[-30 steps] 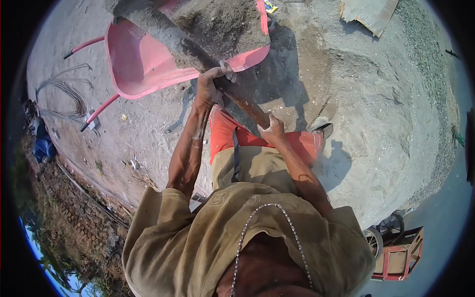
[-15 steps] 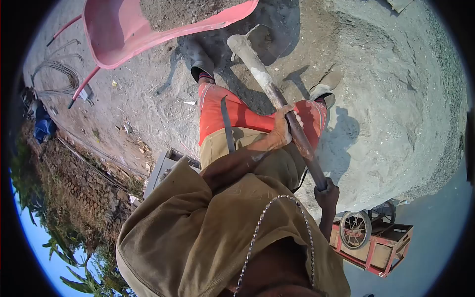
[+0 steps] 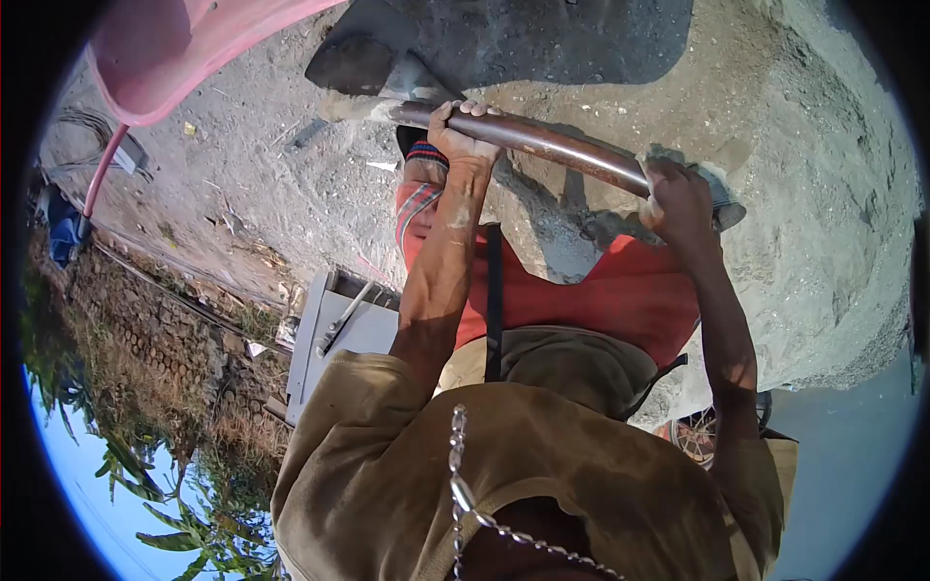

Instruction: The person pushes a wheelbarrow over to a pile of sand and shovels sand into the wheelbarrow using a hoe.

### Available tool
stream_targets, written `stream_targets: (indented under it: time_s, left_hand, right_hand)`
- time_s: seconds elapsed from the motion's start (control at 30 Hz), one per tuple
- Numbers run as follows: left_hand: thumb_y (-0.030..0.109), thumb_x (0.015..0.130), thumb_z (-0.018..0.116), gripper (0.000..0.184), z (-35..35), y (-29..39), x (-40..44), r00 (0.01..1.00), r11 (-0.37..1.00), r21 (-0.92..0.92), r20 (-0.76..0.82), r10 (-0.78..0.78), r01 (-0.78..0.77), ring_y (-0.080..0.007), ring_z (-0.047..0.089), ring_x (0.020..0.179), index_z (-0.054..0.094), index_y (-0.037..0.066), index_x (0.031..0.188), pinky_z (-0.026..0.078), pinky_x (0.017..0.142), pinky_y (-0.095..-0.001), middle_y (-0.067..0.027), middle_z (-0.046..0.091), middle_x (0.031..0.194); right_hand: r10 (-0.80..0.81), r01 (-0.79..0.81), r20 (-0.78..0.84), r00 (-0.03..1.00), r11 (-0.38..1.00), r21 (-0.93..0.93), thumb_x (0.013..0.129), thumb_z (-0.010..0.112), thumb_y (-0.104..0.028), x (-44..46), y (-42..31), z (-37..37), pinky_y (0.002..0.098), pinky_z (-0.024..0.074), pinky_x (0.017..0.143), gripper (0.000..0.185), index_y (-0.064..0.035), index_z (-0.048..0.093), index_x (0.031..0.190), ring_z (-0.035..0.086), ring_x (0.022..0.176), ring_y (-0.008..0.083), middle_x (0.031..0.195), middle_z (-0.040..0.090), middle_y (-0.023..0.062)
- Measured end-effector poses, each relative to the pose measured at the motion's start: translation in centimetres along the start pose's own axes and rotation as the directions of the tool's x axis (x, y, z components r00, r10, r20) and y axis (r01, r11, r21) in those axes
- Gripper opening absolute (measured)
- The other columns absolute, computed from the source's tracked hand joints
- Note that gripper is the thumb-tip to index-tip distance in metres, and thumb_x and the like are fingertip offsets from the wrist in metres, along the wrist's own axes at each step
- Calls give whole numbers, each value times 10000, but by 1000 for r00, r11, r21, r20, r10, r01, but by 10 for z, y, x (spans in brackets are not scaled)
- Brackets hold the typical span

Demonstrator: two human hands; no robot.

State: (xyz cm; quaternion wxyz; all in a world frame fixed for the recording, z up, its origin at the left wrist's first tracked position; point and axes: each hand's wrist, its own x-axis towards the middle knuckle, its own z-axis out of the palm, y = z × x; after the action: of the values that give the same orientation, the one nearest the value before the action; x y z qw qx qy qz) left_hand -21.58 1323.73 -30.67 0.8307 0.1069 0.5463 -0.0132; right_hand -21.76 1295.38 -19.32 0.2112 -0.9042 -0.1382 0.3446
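Two-Handed Grip Holds Hoe (image 3: 567,153) Crosswise

Closed with no gap showing, your left hand (image 3: 468,136) wraps the hoe's brown handle just short of its pale, dirt-crusted head end. Your right hand (image 3: 678,201) is closed around the handle near the butt, its fingertips largely out of sight. Between your hands the bare handle runs in one line, its long axis slanting across the front of your body: head end to the left and farther out, butt to the right and closer in. Your left hand is thus nearer the head, beside which spreads a broad dark shape, apparently the blade (image 3: 358,48).

On your side of the hoe are red trousers (image 3: 572,300) and, to the left of them, a grey box (image 3: 310,334) with a metal tool (image 3: 344,315) lying on it. Right of the hoe's butt rises a pale grey pile (image 3: 823,223). Left of its head end, farther out, stands a pink wheelbarrow (image 3: 165,53), partly cut off by the frame.
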Motion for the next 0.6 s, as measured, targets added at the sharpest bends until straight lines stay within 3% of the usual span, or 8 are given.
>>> stream_targets:
  time_s: [0.07,0.1,0.2,0.27,0.37,0.43,0.53,0.6]
  left_hand:
    - [258,627,577,223,-17,69,52,976,987,-142,193,103,-77,-201,485,608,467,83,709,406,652,-368,-40,465,624]
    - [259,624,577,236,-19,104,81,959,978,-161,229,168,-133,-206,484,629,463,80,727,406,654,-377,-51,468,644]
    - [264,675,577,237,-19,179,139,879,880,21,74,472,-474,-202,482,590,451,72,732,407,630,-378,-54,462,645]
    - [247,704,553,225,-13,214,172,924,896,302,-99,370,-326,-218,471,608,431,60,730,406,626,-392,-65,450,642]
    - [154,738,483,121,-34,231,196,970,911,376,-99,222,-170,-235,460,652,410,57,741,418,653,-414,-64,425,634]
    - [144,738,466,106,-10,188,191,952,916,375,-200,230,-143,-244,464,656,402,61,727,423,670,-433,-74,439,629]
    - [141,749,417,105,-2,139,209,958,931,289,-114,265,-223,-266,464,646,412,37,743,423,683,-448,-90,464,634]
    - [149,751,418,121,1,104,214,982,958,248,-79,171,-146,-271,468,646,417,28,745,426,666,-448,-97,469,630]
  right_hand:
    - [-55,59,29,998,982,-180,633,630,-101,80,-40,11,362,480,696,383,-47,555,1005,593,806,265,846,586,93]
    - [-211,178,-121,970,955,-237,652,617,-93,116,-54,25,355,482,681,345,-52,560,991,597,795,235,844,582,80]
    - [-326,250,-206,923,913,-323,679,610,-102,213,-109,53,307,480,627,289,-36,567,957,616,754,190,757,608,82]
    - [-326,251,-197,924,910,-330,681,620,-100,240,-132,76,319,479,583,243,-52,599,918,626,732,189,720,617,57]
    - [-249,205,-119,961,933,-297,666,656,-103,232,-134,82,353,479,544,187,-101,667,853,633,732,185,694,623,-9]
    - [-207,168,-101,973,939,-299,660,670,-109,220,-105,65,347,482,547,193,-126,676,852,632,746,167,686,621,-25]
    - [-334,295,-17,943,854,-429,660,674,-113,226,-56,55,326,483,546,155,-128,679,815,627,741,133,664,613,-26]
    - [-364,244,-160,917,833,-497,669,658,-94,207,-16,61,310,482,547,144,-108,650,812,628,729,135,638,601,1]
